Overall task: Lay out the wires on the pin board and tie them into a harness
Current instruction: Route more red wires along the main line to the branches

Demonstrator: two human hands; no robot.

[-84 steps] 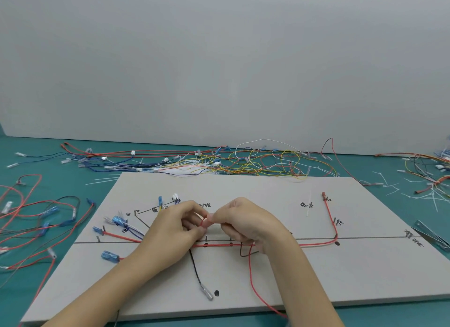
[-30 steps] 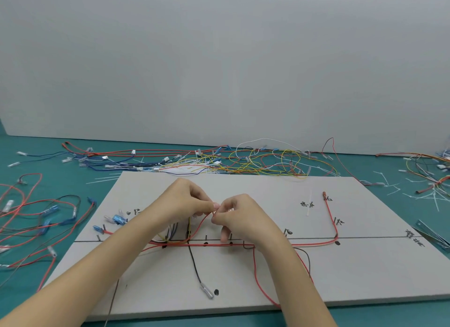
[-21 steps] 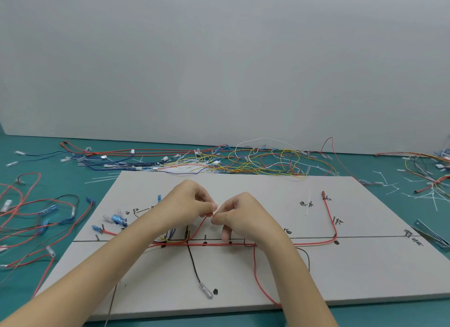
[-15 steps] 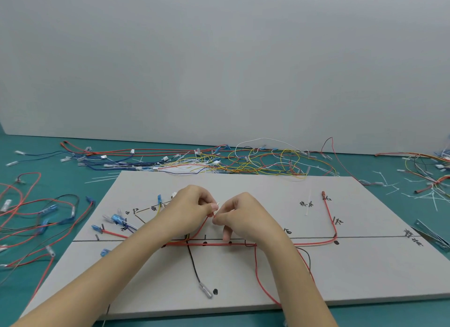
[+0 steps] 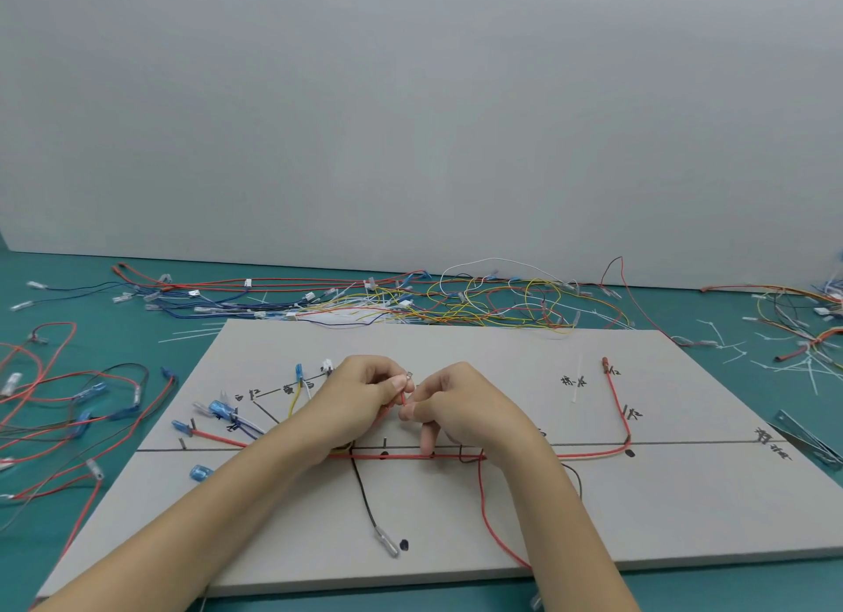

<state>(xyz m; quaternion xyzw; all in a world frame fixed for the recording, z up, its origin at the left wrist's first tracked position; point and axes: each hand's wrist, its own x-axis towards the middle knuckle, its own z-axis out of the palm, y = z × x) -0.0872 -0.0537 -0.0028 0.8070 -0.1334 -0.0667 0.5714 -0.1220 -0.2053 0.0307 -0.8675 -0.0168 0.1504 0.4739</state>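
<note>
1. Pinching a red wire [image 5: 403,399] between thumb and forefinger, the left hand [image 5: 365,395] sits over the middle of the board [image 5: 684,497], fingers curled on the wire's short upright end with its small metal tip.
2. The right hand [image 5: 460,404] is just beside it, fingertips pinching the same wire a little lower; one finger reaches down and touches the board at the long horizontal line.
3. The board lies on the teal surface [image 5: 137,338], near its front edge, with drawn lines and handwritten marks on it.
4. A long red run [image 5: 593,452] follows the horizontal line to the right, then bends up toward the board's far edge and ends in a red tip.
5. A black wire [image 5: 365,502] drops from that line toward the front edge, ending in a clear sleeve beside a black dot.
6. Another red strand [image 5: 490,520] curves down from under the right wrist to the front edge.
7. Blue connectors [image 5: 219,408] with short leads fan out on the board's left part.
8. Loose wires [image 5: 456,301] are heaped on the surface beyond the far edge, and more [image 5: 68,406] lie off the left edge.
9. White ties [image 5: 812,374] are scattered toward the right edge of the surface.
</note>
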